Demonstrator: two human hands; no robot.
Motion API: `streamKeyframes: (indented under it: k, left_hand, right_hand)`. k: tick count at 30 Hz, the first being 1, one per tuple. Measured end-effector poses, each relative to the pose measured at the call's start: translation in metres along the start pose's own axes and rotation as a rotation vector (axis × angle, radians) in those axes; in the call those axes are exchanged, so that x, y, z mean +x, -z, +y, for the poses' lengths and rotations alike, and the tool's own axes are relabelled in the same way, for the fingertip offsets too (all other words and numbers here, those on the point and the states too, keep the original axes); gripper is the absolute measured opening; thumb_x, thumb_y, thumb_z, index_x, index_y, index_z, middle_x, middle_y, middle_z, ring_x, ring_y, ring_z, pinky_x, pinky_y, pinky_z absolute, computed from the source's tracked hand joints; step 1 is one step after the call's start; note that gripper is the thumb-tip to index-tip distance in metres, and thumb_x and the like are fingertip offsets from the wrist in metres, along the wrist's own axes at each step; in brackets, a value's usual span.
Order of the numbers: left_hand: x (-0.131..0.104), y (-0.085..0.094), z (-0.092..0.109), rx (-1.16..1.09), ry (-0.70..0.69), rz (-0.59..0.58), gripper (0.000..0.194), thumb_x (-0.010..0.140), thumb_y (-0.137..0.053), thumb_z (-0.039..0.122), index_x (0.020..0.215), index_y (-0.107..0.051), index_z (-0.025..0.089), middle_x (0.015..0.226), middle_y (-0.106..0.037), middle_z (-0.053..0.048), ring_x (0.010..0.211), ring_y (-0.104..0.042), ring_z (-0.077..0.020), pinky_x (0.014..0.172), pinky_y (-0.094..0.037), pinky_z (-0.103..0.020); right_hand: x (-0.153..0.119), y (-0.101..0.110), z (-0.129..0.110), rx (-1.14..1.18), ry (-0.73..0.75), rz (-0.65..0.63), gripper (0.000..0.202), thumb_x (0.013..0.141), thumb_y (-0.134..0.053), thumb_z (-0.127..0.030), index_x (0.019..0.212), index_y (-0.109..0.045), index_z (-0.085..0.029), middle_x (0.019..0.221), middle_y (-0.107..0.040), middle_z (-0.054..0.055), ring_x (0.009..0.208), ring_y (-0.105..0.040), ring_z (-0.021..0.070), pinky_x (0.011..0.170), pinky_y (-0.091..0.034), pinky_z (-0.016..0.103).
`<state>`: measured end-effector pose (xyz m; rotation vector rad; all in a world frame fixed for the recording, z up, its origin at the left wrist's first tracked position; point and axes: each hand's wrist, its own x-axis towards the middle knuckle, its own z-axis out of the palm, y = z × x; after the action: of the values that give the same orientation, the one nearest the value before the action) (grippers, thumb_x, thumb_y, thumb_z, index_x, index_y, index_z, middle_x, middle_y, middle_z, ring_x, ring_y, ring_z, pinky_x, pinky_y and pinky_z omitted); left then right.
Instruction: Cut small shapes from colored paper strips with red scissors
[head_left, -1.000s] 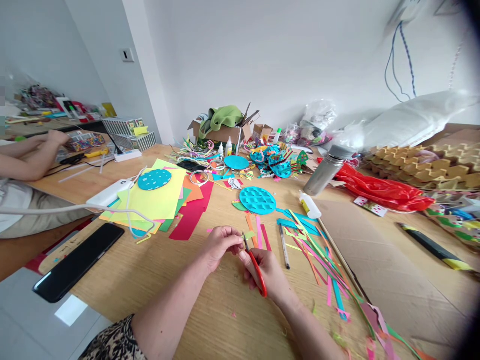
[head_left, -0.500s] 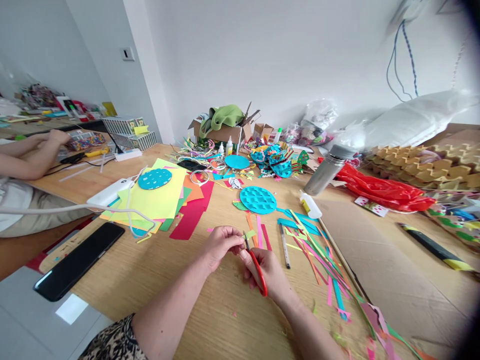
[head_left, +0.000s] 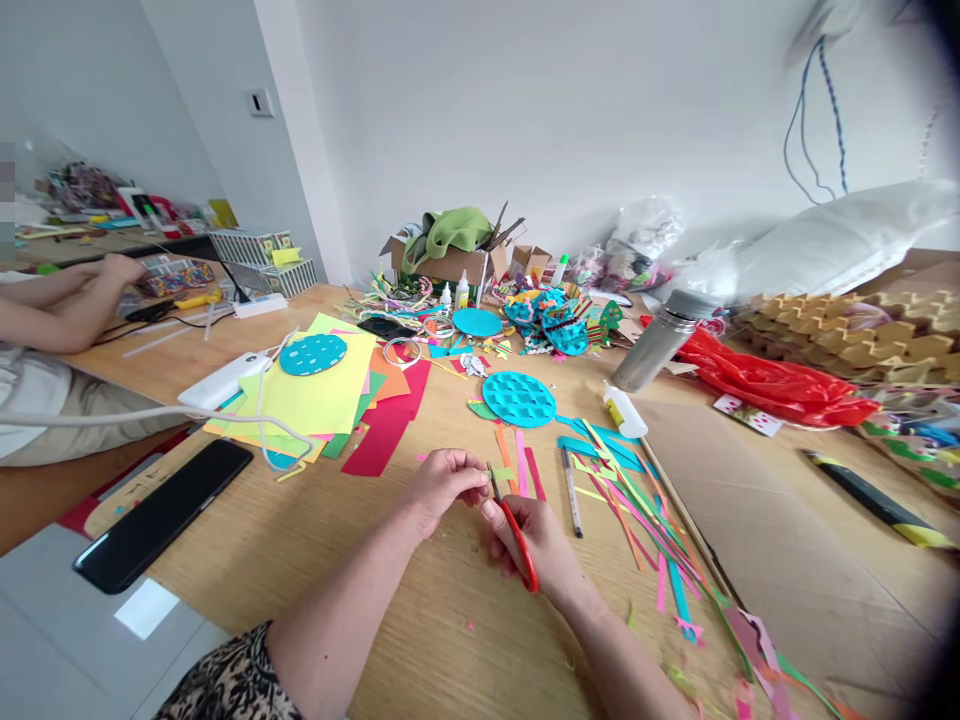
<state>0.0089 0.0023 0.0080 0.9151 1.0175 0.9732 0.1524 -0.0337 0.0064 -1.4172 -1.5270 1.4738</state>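
Observation:
My right hand (head_left: 536, 545) is wrapped round the red-handled scissors (head_left: 526, 556), whose dark blades point up and left. Between thumb and fingers my left hand (head_left: 452, 485) pinches a small light-green paper piece (head_left: 501, 474), and the blades lie across it. Just beyond the hands, an orange strip, a pink strip (head_left: 520, 455) and a red strip (head_left: 535, 473) lie on the wooden table. Further back is a turquoise oval with a raised pattern (head_left: 519, 399), a green piece (head_left: 481, 409) at its left edge. A pen (head_left: 571, 492) rests to the right of my hands.
Stacked coloured paper (head_left: 337, 390) and a black phone (head_left: 165, 512) lie left. To the right are paper strips (head_left: 637, 500), a glue bottle (head_left: 624, 412), a steel flask (head_left: 652, 345), cardboard (head_left: 750, 520) and a utility knife (head_left: 877, 500). Another person's arm (head_left: 60, 300) rests at far left.
The view has shifted slightly. Both hands keep nearly the same pose, with the scissors still at the light-green paper piece.

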Motion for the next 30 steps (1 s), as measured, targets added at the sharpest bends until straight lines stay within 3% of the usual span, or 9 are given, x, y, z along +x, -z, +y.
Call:
streamKeyframes:
  k: [30]
  left_hand:
    - [0.0019,0.0030,-0.0045,-0.008,0.025,-0.046,0.014,0.060,-0.068,0.024,0.063,-0.061,0.013,0.059,-0.061,-0.001,0.055,-0.053,-0.0097,0.056,-0.039,-0.023]
  right_hand:
    - [0.0012,-0.0002,0.0034,0.003,-0.013,0.018,0.052,0.069,-0.061,-0.066,0.057,-0.043,-0.019,0.044,-0.050,-0.004,0.032,-0.047,0.0093,0.032,-0.027,0.019]
